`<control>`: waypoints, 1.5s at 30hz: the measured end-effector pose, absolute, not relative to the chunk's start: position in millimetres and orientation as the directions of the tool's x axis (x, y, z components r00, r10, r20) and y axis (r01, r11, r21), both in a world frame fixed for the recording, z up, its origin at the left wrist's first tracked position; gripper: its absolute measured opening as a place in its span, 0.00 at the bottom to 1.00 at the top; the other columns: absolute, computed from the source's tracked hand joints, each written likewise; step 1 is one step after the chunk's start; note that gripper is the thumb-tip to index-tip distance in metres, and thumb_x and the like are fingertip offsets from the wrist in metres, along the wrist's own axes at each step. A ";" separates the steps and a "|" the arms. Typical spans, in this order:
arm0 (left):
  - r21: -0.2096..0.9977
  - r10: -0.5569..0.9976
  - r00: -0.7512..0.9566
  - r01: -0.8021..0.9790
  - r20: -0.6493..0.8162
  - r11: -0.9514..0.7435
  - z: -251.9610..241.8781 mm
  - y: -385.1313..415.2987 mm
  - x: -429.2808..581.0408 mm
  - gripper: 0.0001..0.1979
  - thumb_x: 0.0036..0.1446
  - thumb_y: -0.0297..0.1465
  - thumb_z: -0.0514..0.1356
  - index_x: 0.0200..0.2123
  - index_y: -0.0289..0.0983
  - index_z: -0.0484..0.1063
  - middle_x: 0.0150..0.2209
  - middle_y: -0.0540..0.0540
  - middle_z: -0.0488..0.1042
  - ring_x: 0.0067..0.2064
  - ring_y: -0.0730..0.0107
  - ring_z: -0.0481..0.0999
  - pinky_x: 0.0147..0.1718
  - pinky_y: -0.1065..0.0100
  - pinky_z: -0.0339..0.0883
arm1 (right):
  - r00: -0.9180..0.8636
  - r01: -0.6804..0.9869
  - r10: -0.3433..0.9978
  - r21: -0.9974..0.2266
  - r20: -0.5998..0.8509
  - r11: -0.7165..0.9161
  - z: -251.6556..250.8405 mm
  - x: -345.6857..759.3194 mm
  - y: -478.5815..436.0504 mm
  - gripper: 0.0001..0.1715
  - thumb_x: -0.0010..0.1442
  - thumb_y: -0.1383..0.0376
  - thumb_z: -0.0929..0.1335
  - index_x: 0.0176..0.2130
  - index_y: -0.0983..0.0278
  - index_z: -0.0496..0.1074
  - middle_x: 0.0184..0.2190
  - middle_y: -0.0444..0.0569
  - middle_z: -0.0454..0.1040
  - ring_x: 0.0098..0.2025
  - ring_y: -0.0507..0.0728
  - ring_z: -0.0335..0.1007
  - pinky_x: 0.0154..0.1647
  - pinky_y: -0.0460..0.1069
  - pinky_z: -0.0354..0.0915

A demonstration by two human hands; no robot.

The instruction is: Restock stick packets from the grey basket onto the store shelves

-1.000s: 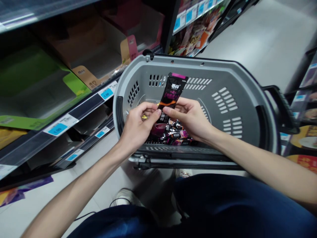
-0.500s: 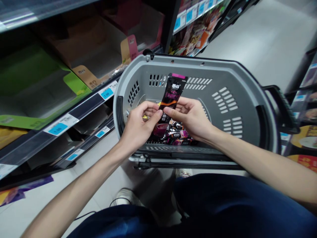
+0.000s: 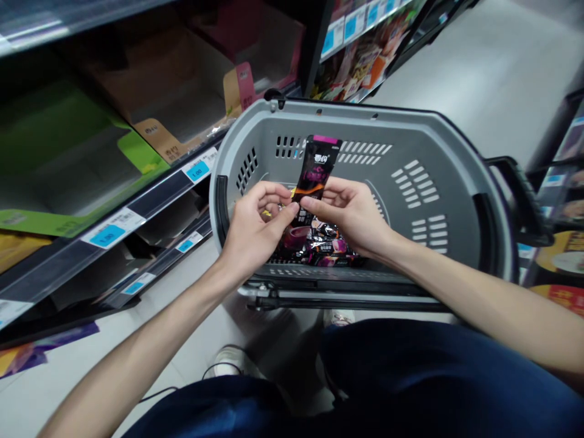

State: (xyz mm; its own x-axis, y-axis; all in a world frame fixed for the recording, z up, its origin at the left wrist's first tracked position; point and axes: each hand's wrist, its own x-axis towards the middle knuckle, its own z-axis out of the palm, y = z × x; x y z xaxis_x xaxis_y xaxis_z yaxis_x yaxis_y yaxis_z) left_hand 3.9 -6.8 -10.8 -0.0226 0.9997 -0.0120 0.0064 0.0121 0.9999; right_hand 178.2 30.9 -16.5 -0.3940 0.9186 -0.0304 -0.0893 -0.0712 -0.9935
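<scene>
Between both hands, over the grey shopping basket (image 3: 438,152), is a slim black packet (image 3: 319,159) with a purple top strip, held tilted with its top leaning right. My left hand (image 3: 258,225) pinches its left edge between thumb and fingers. On its right side, my right hand (image 3: 349,213) grips it with the thumb in front and the fingers behind. Below the hands, several similar black and purple packets (image 3: 331,246) lie in the bottom of the basket. A bit of yellow wrapper shows by my left fingers.
Store shelves (image 3: 150,228) with price tags (image 3: 107,234) run along the left, holding display cartons in green, brown and pink. Bagged goods (image 3: 365,64) fill the shelf beyond. More goods (image 3: 563,252) stand at the right edge. My shoes are on the floor below the basket.
The packet's top has tilted slightly to the left. Both hands keep nearly the same place and hold.
</scene>
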 end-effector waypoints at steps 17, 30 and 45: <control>0.999 0.998 -0.053 -0.036 -0.029 0.027 -11.1 -7.1 3.7 0.09 0.54 0.29 0.67 0.36 0.38 0.71 0.34 0.51 0.73 0.29 0.77 0.65 0.28 0.72 0.60 | -0.369 -0.103 0.928 -0.989 -0.058 -0.103 -15.9 180.4 31.0 0.19 0.52 0.56 0.79 0.42 0.59 0.78 0.41 0.47 0.80 0.43 0.58 0.77 0.43 0.53 0.74; 0.999 0.996 -0.088 -0.050 -0.025 0.021 -9.7 -6.6 4.4 0.11 0.53 0.30 0.68 0.34 0.38 0.68 0.35 0.51 0.74 0.29 0.78 0.66 0.30 0.73 0.62 | -0.261 -0.107 0.963 -0.990 -0.060 -0.091 -17.9 180.1 32.7 0.16 0.45 0.60 0.83 0.30 0.62 0.78 0.28 0.43 0.77 0.29 0.52 0.72 0.30 0.48 0.71; 1.000 1.000 -0.023 0.017 -0.012 0.013 -11.5 -5.6 5.2 0.14 0.53 0.26 0.68 0.40 0.39 0.68 0.41 0.49 0.74 0.37 0.75 0.73 0.37 0.72 0.68 | -0.213 -0.136 0.972 -0.982 -0.101 -0.131 -15.7 180.3 32.7 0.18 0.43 0.59 0.83 0.31 0.61 0.79 0.32 0.45 0.81 0.34 0.55 0.77 0.38 0.51 0.75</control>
State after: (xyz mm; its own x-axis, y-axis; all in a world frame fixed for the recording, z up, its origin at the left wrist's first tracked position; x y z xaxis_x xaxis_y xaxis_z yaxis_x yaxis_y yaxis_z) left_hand 5.2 -5.6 -11.5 -0.0225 0.9997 -0.0122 0.0170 0.0126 0.9998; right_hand 180.3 32.7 -15.7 -0.2126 0.9719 -0.1006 -0.1360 -0.1314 -0.9820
